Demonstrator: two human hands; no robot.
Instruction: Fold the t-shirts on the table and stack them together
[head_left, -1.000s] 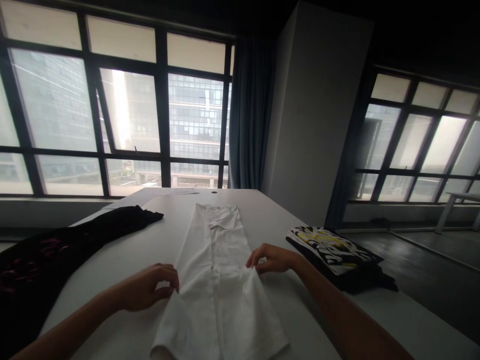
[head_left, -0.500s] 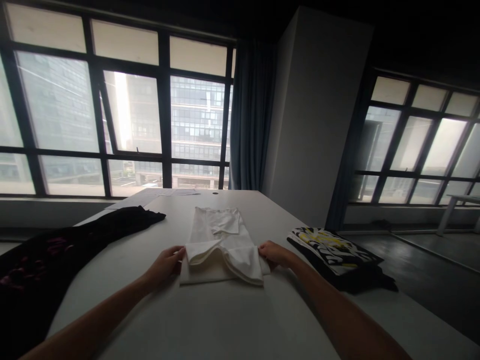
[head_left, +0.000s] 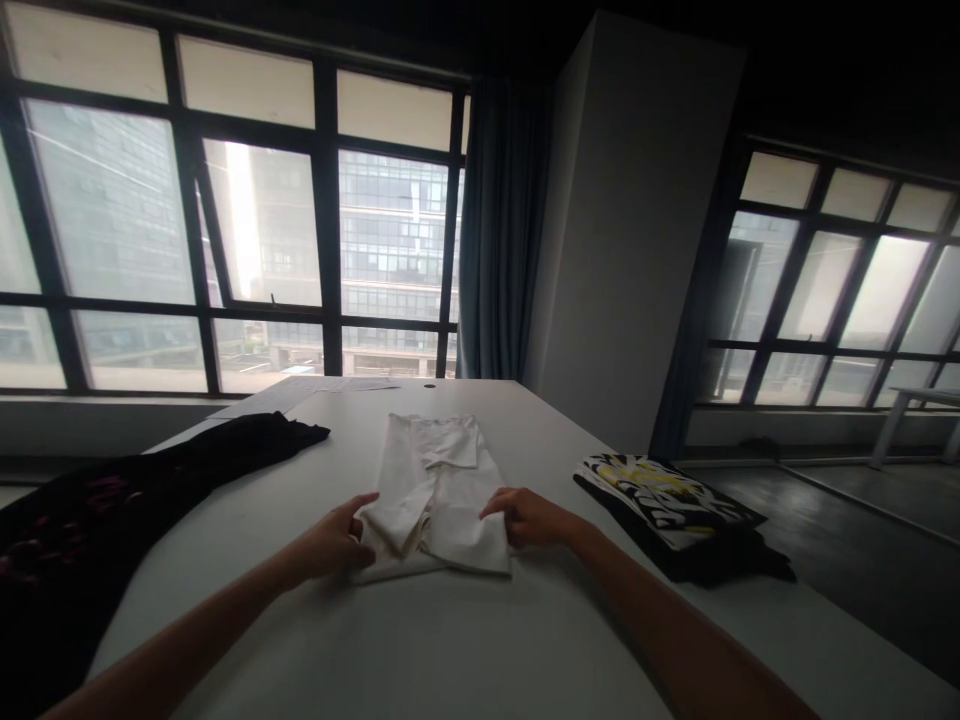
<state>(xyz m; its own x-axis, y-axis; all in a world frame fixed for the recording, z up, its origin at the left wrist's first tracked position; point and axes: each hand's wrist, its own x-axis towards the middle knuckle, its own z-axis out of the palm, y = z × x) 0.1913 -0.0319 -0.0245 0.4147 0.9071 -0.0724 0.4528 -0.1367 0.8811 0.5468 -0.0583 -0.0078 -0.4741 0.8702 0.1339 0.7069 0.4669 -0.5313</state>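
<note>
White table [head_left: 465,640] under dim windows | white garment [head_left: 439,500] between both hands, now doubled over since a second ago | left hand [head_left: 334,545] pinches its near-left corner | right hand [head_left: 529,518] presses fold, fingers curled | black cloth [head_left: 150,480] left of them

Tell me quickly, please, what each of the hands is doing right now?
Left hand: fingers curled on the near left edge of the folded white garment.
Right hand: fingers bent, resting on its right edge; a firm grip cannot be told.

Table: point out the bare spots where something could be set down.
Bare table lies near the person, between both forearms, and beyond the white garment toward the windows. It is crowded on the left by black cloth and on the right by the folded printed stack.
</note>
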